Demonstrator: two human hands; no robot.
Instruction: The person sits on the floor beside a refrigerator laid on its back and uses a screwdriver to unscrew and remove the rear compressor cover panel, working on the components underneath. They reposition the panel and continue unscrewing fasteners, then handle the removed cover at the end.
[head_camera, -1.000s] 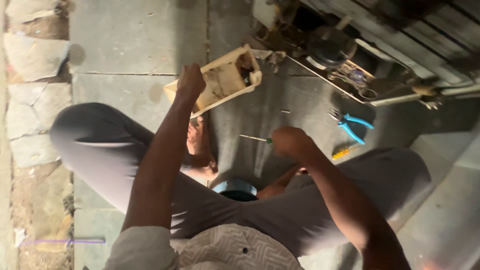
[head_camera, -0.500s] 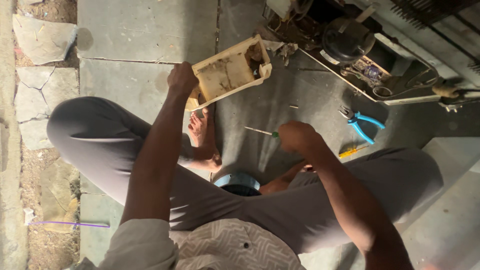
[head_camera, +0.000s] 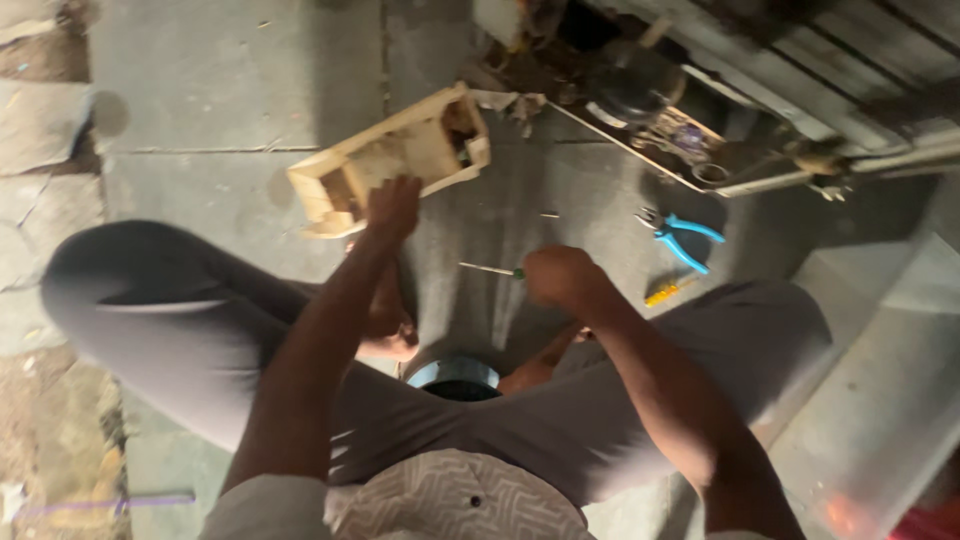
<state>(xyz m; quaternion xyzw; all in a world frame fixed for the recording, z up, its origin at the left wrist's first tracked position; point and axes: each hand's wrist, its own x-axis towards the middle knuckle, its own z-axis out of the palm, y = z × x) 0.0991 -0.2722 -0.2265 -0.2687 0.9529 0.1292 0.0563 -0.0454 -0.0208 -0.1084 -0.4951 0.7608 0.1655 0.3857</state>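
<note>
My left hand (head_camera: 392, 208) grips the near edge of a cream plastic housing (head_camera: 400, 155), an open box-shaped casing that it holds tilted above the concrete floor. In my right hand (head_camera: 560, 275) is a thin screwdriver (head_camera: 490, 269) with a green handle; its metal shaft points left, toward the housing, with a gap between the two. I sit on the floor with my knees spread, in grey trousers.
Blue-handled pliers (head_camera: 675, 235) and a small yellow tool (head_camera: 668, 292) lie on the floor to the right. A dismantled appliance with a dark round motor part (head_camera: 635, 85) and metal frame fills the upper right. A round metal container (head_camera: 455, 375) sits between my legs.
The left hand has carried the cream housing leftward and tipped it further. The right hand with the screwdriver has stayed near the same spot.
</note>
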